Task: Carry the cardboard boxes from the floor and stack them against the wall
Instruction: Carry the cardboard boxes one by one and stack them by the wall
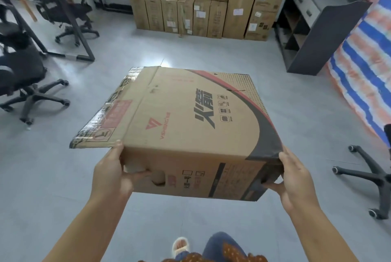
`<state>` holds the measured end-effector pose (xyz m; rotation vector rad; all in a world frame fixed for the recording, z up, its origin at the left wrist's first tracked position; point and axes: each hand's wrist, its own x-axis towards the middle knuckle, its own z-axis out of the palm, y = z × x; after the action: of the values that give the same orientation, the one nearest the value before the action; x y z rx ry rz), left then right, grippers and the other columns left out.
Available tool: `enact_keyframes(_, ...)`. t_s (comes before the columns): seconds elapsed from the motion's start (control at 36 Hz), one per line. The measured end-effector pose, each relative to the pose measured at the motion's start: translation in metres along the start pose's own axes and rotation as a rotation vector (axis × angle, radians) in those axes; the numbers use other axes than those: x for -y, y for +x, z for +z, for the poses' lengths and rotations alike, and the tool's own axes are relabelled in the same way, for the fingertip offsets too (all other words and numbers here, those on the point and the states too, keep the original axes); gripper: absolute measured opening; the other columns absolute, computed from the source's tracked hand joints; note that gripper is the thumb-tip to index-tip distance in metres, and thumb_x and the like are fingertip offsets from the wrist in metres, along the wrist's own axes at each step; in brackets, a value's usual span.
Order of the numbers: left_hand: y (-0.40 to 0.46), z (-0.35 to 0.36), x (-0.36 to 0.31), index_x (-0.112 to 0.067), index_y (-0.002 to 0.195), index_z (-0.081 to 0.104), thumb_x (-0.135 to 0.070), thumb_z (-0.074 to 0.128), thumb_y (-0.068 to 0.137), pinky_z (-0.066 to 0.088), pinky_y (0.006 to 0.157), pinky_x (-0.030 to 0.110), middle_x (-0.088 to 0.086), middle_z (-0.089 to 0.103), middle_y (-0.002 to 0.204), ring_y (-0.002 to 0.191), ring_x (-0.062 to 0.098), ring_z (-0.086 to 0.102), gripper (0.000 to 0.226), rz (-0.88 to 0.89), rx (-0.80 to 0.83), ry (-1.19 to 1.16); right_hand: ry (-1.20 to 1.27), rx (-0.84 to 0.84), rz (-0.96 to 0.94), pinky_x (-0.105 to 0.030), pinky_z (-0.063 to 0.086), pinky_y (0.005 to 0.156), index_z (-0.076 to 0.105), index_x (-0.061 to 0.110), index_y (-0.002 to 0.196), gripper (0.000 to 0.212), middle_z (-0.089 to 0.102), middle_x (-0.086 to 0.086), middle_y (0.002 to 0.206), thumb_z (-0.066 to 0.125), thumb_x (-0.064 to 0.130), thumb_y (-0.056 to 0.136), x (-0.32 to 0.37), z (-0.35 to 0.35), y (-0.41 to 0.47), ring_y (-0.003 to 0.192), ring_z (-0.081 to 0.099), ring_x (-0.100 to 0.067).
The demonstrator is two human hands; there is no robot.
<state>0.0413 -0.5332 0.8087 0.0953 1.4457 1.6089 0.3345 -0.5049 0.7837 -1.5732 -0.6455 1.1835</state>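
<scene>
In the head view, the printed cardboard box [190, 126] was held above the grey floor [296, 113], between both hands. The left hand [111, 174] gripped its near left corner, and the right hand [293, 179] gripped its near right corner. The stacked cartons [203, 5] stood well apart, by the wall.

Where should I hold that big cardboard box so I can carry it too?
Probably hold the cardboard box at its two near bottom corners, one from each side, as the left hand and right hand do. It is wide, and its loose flap gives no firm grip.
</scene>
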Motion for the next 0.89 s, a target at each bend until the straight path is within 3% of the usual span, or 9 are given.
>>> enact_keyframes(0.08, 0.036, 0.023, -0.014, -0.011, 0.092, 0.061, -0.021, 0.048, 0.100, 0.051, 0.068, 0.059, 0.001, 0.061, 0.097, 0.088, 0.012, 0.058, 0.018, -0.004, 0.028, 0.007, -0.007, -0.006, -0.011, -0.039, 0.052, 0.063, 0.063, 0.025, 0.123, 0.032, 0.067, 0.007, 0.096, 0.042, 0.016, 0.100, 0.014, 0.028, 0.030, 0.090, 0.057, -0.008)
enact_keyframes(0.19, 0.091, 0.062, -0.029, -0.012, 0.092, 0.061, -0.021, 0.047, 0.100, 0.050, 0.068, 0.058, -0.002, 0.062, 0.096, 0.085, 0.011, 0.059, 0.018, -0.019, 0.034, 0.007, -0.033, -0.024, 0.006, -0.050, 0.054, 0.073, 0.065, 0.024, 0.121, 0.032, 0.067, 0.008, 0.091, 0.043, 0.014, 0.099, 0.031, 0.071, 0.082, 0.089, 0.058, -0.009)
enact_keyframes(0.31, 0.141, 0.097, -0.040, -0.013, 0.092, 0.061, -0.021, 0.047, 0.100, 0.050, 0.066, 0.058, -0.002, 0.062, 0.095, 0.085, 0.010, 0.058, 0.018, -0.012, 0.032, -0.005, -0.015, -0.020, 0.008, -0.043, 0.053, 0.066, 0.065, 0.026, 0.118, 0.031, 0.067, 0.006, 0.095, 0.043, 0.015, 0.099, 0.042, 0.106, 0.129, 0.090, 0.058, -0.008)
enact_keyframes(0.44, 0.229, 0.164, -0.066, -0.014, 0.090, 0.061, -0.020, 0.047, 0.100, 0.050, 0.067, 0.059, -0.003, 0.061, 0.092, 0.082, 0.009, 0.057, 0.018, 0.002, 0.005, -0.027, -0.024, 0.015, 0.010, -0.045, 0.052, 0.068, 0.066, 0.027, 0.112, 0.030, 0.065, 0.006, 0.089, 0.042, 0.015, 0.099, 0.075, 0.180, 0.223, 0.087, 0.056, -0.009)
enact_keyframes(0.58, 0.307, 0.214, -0.101, -0.014, 0.094, 0.062, -0.021, 0.048, 0.100, 0.050, 0.068, 0.060, -0.001, 0.063, 0.100, 0.098, 0.013, 0.058, 0.017, 0.004, -0.023, -0.055, -0.034, 0.073, 0.011, -0.046, 0.052, 0.071, 0.065, 0.030, 0.110, 0.029, 0.065, 0.006, 0.092, 0.041, 0.016, 0.100, 0.120, 0.252, 0.305, 0.089, 0.056, -0.010)
enact_keyframes(0.69, 0.361, 0.246, -0.124, -0.015, 0.095, 0.063, -0.022, 0.048, 0.100, 0.051, 0.067, 0.059, -0.001, 0.063, 0.104, 0.101, 0.014, 0.058, 0.018, 0.023, -0.074, -0.089, -0.049, 0.112, -0.005, -0.043, 0.050, 0.066, 0.068, 0.031, 0.099, 0.030, 0.066, 0.015, 0.075, 0.043, 0.014, 0.098, 0.153, 0.308, 0.358, 0.081, 0.056, -0.007)
enact_keyframes(0.89, 0.468, 0.294, -0.172, -0.014, 0.096, 0.061, -0.022, 0.047, 0.100, 0.050, 0.070, 0.061, 0.000, 0.061, 0.106, 0.098, 0.015, 0.057, 0.016, 0.037, -0.099, -0.123, -0.059, 0.180, -0.036, -0.042, 0.053, 0.065, 0.065, 0.034, 0.111, 0.031, 0.066, 0.012, 0.097, 0.042, 0.016, 0.099, 0.185, 0.411, 0.437, 0.092, 0.057, -0.007)
